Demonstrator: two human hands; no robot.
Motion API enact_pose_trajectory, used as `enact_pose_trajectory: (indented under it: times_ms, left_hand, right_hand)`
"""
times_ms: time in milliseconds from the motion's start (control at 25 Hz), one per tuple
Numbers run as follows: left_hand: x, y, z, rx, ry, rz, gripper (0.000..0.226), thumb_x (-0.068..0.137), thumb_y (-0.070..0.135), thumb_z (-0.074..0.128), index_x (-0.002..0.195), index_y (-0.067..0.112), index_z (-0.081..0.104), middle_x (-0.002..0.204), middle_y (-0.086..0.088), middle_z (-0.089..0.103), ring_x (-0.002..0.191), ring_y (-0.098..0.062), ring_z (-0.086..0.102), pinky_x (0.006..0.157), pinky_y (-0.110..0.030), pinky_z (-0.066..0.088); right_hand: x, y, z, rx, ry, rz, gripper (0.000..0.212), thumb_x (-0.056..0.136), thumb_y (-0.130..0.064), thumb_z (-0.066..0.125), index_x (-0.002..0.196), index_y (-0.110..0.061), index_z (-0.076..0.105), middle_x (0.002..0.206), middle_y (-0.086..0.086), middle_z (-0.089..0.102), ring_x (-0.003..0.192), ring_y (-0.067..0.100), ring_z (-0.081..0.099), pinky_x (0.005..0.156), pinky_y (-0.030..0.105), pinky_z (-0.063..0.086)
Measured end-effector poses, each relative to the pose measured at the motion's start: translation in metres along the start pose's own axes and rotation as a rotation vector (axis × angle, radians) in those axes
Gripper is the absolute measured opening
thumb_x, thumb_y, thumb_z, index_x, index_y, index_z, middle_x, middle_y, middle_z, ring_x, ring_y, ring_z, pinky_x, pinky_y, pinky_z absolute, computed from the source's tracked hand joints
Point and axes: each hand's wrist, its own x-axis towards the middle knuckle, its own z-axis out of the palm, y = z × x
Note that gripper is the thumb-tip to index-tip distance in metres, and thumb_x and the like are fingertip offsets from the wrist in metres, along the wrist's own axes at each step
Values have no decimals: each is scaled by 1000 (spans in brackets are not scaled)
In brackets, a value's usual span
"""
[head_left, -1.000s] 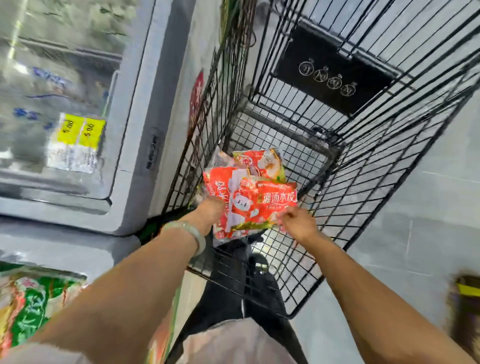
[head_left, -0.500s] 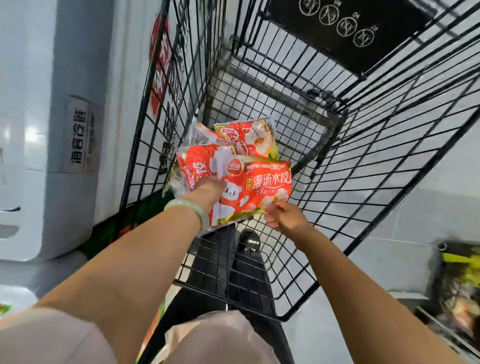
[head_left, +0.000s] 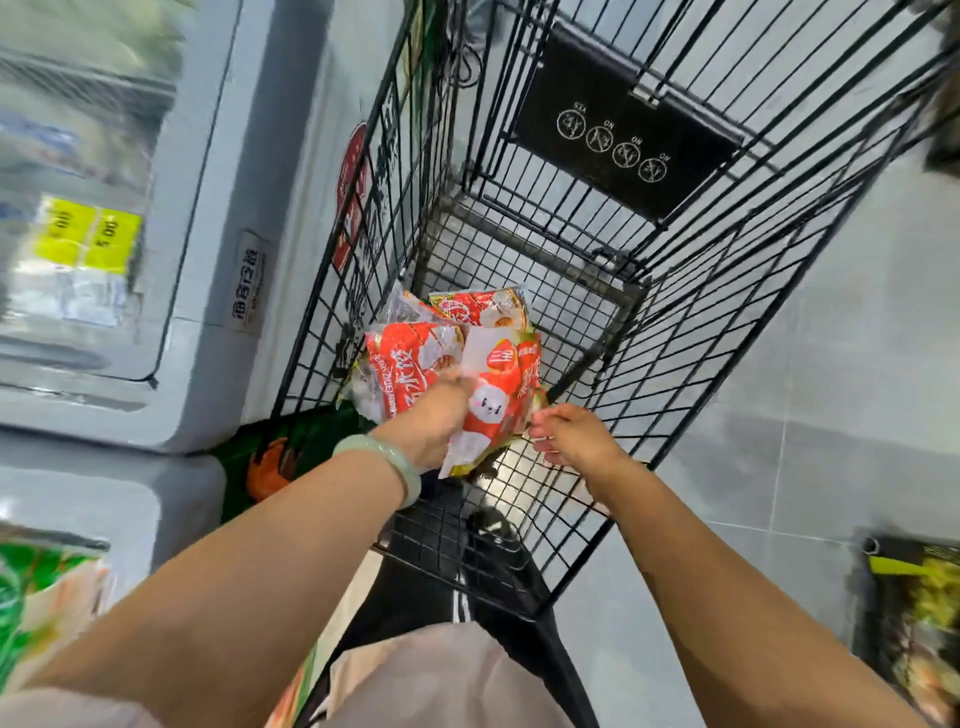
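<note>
We are leaning over a black wire cart (head_left: 636, 286) that stands just beside a white chest freezer (head_left: 208, 260) on a grey tiled floor (head_left: 857, 364). 3 red frozen-food packets lie low in the near left corner of the cart. The front packet (head_left: 498, 395), red and white with a small cartoon face, is the one in hand: it is tilted, with its lower edge lifted toward us. Our left hand (head_left: 434, 423) grips it from the left side with the back of the hand facing up, and the fingers curl out of sight against the wrapper. A pale green bracelet (head_left: 402, 467) sits on that wrist.

Our right hand (head_left: 579, 439) is at the packet's right edge with its fingers loosely bent. The fingertips (head_left: 537, 418) are at the wrapper's corner, but we cannot tell whether they pinch it or only brush it.

The left packet (head_left: 400, 364) lies against the cart's left wall and touches the front packet. The back packet (head_left: 483, 309) lies just behind both and is partly covered by them.

At the far end of the cart a black panel (head_left: 623, 135) carries 4 round white symbols. 2 yellow price labels (head_left: 88, 234) show through the freezer lid, blurred
</note>
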Motion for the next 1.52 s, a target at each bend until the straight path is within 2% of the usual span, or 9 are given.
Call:
enact_pose_trajectory:
  times_ms: [120,320,600,760,880,1080,1240,1360,1520]
  left_hand:
    - [-37,8,-3,12,10,65,26,101,17,37,102,15,63,102,-9,71,101,-28,66,87,-39,55]
    - [-117,15,3,-129,-136,201,27,98,14,37,108,7,61,86,-8,75,75,-21,72,71,-35,60]
    - [-214,-26,13,-349,-138,328,28,96,18,39,99,4,64,80,-11,76,68,-23,73,65,-35,61]
    - [-261,-67,5,-444,-89,386,32,96,22,40,99,3,66,87,-15,75,73,-27,74,68,-40,60]
    - [-296,-108,-3,-467,-34,472,31,97,24,40,97,6,65,84,-13,76,70,-25,74,64,-37,61]
    - [-345,-177,-21,-553,102,597,27,92,23,46,98,7,66,92,-11,76,77,-22,73,70,-34,60]
    - [-369,-226,-52,-788,269,605,43,102,25,31,130,-1,51,131,-21,57,113,-35,59,94,-45,48]
    - [-397,-268,-81,-965,356,627,35,101,16,31,117,-3,55,111,-20,64,84,-29,70,68,-41,60]
    - [-441,-342,-141,-1148,466,651,27,97,8,34,109,-7,53,105,-20,61,88,-32,62,69,-46,59]
  right_hand:
    - [-23,-5,-8,35,-3,-32,15,96,-15,47,88,-21,58,99,1,62,95,18,58,93,40,49]
    - [-67,-9,-23,98,-39,-102,30,94,-39,50,113,-16,55,108,0,66,106,21,59,98,39,43]
    - [-146,-21,-46,249,-61,-208,49,97,-52,33,82,-16,63,69,1,71,66,15,67,83,35,50]
    - [-179,-11,-40,232,-219,-219,63,97,-57,21,90,-15,67,79,7,76,78,22,71,85,37,51]
    - [-200,-1,-25,182,-302,-256,59,93,-60,35,92,-14,71,93,13,76,94,30,69,90,44,53]
    - [-224,21,18,63,-411,-253,49,93,-48,46,113,-9,68,112,17,70,107,35,65,100,53,45]
    - [-236,22,79,-109,-431,-277,48,94,-37,42,126,-5,59,119,21,66,111,38,62,95,55,48]
    - [-264,29,145,-209,-476,-328,41,98,-28,34,122,-6,59,106,17,69,102,34,61,91,46,49]
    - [-299,62,247,-375,-522,-353,31,98,-24,35,104,-12,63,72,6,74,82,25,61,81,36,50]
